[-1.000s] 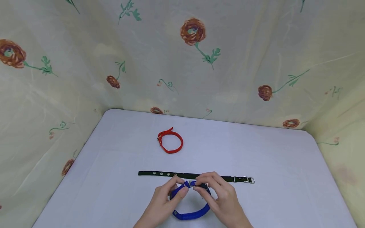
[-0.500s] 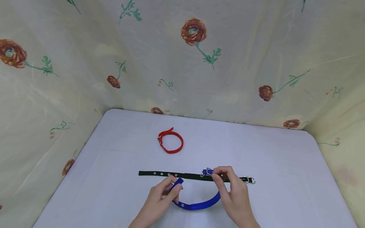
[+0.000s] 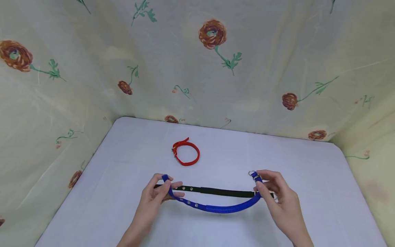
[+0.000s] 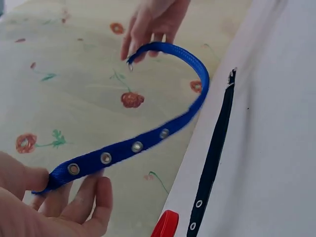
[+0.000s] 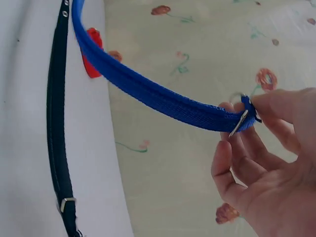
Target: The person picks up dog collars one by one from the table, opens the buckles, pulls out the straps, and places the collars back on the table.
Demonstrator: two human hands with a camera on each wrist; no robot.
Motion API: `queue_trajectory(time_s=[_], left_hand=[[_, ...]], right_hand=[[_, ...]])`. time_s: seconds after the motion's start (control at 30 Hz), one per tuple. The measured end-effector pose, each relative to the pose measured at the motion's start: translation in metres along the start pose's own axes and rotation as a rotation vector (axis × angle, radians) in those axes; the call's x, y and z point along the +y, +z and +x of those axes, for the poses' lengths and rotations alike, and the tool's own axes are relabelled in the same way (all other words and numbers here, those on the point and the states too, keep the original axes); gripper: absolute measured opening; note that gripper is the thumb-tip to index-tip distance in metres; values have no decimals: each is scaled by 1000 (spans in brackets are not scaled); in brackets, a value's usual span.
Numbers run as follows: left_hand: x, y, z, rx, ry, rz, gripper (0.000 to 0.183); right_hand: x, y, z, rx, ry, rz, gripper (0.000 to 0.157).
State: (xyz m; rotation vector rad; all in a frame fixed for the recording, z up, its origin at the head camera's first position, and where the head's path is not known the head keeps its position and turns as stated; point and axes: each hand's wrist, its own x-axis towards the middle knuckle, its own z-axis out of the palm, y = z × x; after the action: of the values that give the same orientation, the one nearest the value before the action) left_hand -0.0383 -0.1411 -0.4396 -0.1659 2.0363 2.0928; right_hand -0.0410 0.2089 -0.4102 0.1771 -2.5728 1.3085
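Observation:
A blue collar (image 3: pixel 228 208) with metal eyelets hangs in a shallow sag between both hands, above the table. My left hand (image 3: pixel 152 195) pinches its plain strap end between thumb and fingers; in the left wrist view the eyelets (image 4: pixel 105 158) run on from the fingertips. At the other end, my right hand (image 3: pixel 279 197) pinches the strap by the metal buckle (image 5: pixel 238 123) and ring. Behind the blue collar a black collar (image 3: pixel 222 192) lies stretched straight on the table, its two ends partly hidden by the hands.
A red collar (image 3: pixel 197 154), buckled into a loop, lies farther back on the white table (image 3: pixel 277 157). Floral cloth (image 3: pixel 247 82) hangs behind the table and along its sides.
The blue collar was a closed loop with both hands at its buckle. Its strap end has come out of the buckle, and the hands have moved apart, stretching it open.

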Motion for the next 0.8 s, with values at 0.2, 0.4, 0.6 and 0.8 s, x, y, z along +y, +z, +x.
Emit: queue_trajectory(time_s=[0.2, 0.4, 0.6, 0.8], left_hand=[[4, -14, 4, 127, 35, -177, 31], [5, -19, 9, 236, 142, -99, 30], [3, -18, 13, 301, 205, 111, 35], [1, -22, 20, 440, 343, 446, 22]], right_hand=[[9, -17, 5, 179, 216, 139, 46], [18, -24, 18, 391, 493, 447, 48], [28, -24, 23, 481, 575, 378, 32], [48, -16, 26, 420, 504, -131, 44]])
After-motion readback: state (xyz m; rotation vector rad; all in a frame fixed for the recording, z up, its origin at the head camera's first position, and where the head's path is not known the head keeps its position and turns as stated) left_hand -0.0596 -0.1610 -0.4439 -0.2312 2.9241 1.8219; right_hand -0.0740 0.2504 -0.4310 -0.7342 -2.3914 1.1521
